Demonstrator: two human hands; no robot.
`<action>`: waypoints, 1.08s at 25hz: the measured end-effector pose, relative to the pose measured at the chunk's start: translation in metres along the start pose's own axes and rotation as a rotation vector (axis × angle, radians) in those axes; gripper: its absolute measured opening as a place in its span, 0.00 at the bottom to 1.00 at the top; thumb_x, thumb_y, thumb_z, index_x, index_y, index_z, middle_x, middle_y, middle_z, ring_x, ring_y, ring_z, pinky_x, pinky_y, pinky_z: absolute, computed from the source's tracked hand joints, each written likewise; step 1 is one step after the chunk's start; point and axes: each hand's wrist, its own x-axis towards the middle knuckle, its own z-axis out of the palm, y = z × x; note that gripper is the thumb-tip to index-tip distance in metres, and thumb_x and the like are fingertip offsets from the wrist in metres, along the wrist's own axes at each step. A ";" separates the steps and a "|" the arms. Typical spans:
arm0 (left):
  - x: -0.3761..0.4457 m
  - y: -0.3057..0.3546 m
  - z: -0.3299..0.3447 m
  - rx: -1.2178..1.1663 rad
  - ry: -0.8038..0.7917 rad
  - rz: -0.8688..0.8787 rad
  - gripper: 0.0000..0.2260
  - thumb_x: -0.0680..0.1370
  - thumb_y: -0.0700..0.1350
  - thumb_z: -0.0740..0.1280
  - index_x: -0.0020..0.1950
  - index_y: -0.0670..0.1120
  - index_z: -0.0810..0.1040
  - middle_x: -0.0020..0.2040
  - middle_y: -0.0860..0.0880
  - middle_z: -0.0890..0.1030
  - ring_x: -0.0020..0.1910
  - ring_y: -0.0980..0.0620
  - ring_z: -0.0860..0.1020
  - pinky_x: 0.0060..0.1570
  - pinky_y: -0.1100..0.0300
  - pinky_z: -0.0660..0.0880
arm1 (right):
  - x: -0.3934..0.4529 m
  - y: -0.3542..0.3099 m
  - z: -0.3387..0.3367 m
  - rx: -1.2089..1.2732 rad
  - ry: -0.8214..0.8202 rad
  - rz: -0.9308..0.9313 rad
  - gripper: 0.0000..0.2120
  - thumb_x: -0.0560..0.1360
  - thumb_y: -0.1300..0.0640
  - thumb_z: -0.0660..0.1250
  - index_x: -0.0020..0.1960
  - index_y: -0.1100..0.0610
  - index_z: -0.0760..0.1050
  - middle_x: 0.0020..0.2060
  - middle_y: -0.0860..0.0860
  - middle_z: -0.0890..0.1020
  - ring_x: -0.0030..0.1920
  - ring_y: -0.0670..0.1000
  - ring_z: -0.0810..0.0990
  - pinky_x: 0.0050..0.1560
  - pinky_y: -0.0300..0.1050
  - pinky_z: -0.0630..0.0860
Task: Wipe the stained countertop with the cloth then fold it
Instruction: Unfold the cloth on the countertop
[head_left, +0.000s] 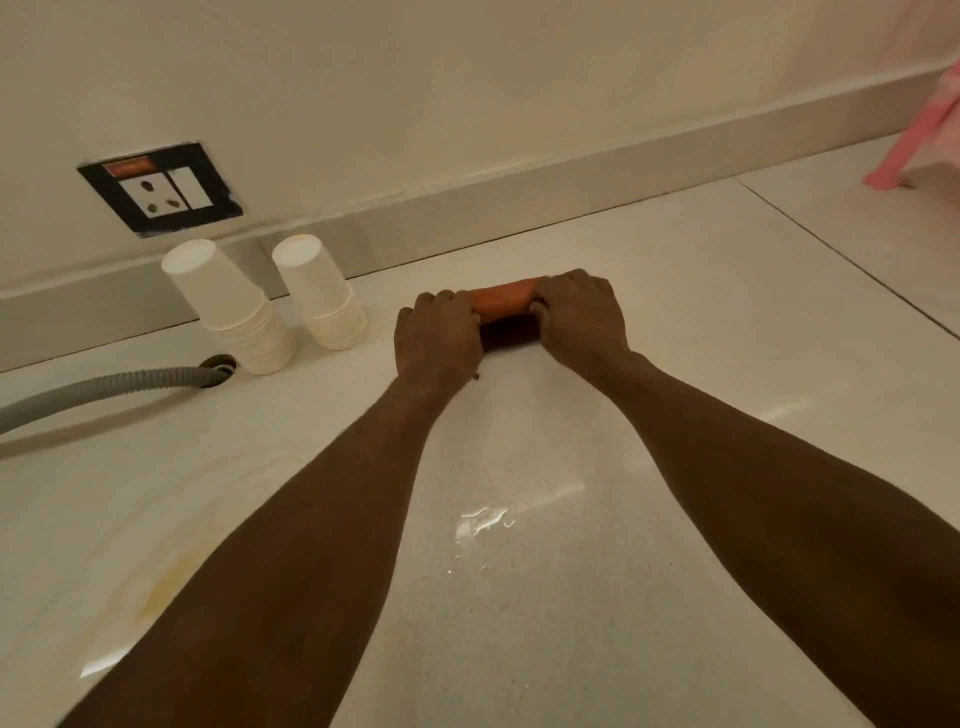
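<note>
An orange cloth (503, 300), bunched into a short roll, lies on the white countertop (701, 338) near the back wall. My left hand (437, 335) grips its left end and my right hand (581, 312) grips its right end, so only the middle strip shows between them. Both arms stretch forward across the counter. A small wet patch (483, 519) glistens on the surface between my forearms, and a faint yellowish stain (166, 577) marks the counter at the lower left.
Two upside-down stacks of white paper cups (234, 312) (322, 293) stand left of my hands by the wall. A grey corrugated hose (104, 387) runs into a hole in the counter. A wall socket (161, 189) sits above; a pink object (919, 135) is far right.
</note>
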 end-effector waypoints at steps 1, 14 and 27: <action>0.000 0.001 -0.014 -0.062 0.021 -0.031 0.11 0.81 0.47 0.58 0.58 0.46 0.76 0.52 0.45 0.81 0.51 0.45 0.76 0.52 0.49 0.72 | 0.002 -0.008 -0.012 0.039 0.037 0.002 0.09 0.80 0.56 0.60 0.53 0.57 0.77 0.45 0.54 0.83 0.49 0.56 0.79 0.57 0.51 0.69; -0.026 -0.064 -0.180 -0.116 0.113 -0.121 0.12 0.80 0.50 0.63 0.58 0.48 0.80 0.53 0.48 0.83 0.52 0.48 0.79 0.54 0.51 0.77 | 0.033 -0.128 -0.103 0.067 0.053 -0.244 0.08 0.79 0.52 0.62 0.53 0.52 0.78 0.43 0.52 0.84 0.48 0.55 0.79 0.56 0.50 0.72; -0.217 -0.081 -0.040 -0.009 -0.188 -0.035 0.17 0.81 0.54 0.58 0.65 0.50 0.76 0.69 0.50 0.76 0.68 0.51 0.72 0.70 0.53 0.63 | -0.145 -0.089 0.011 0.192 -0.375 -0.271 0.13 0.76 0.43 0.66 0.44 0.53 0.78 0.39 0.49 0.82 0.39 0.48 0.76 0.51 0.46 0.72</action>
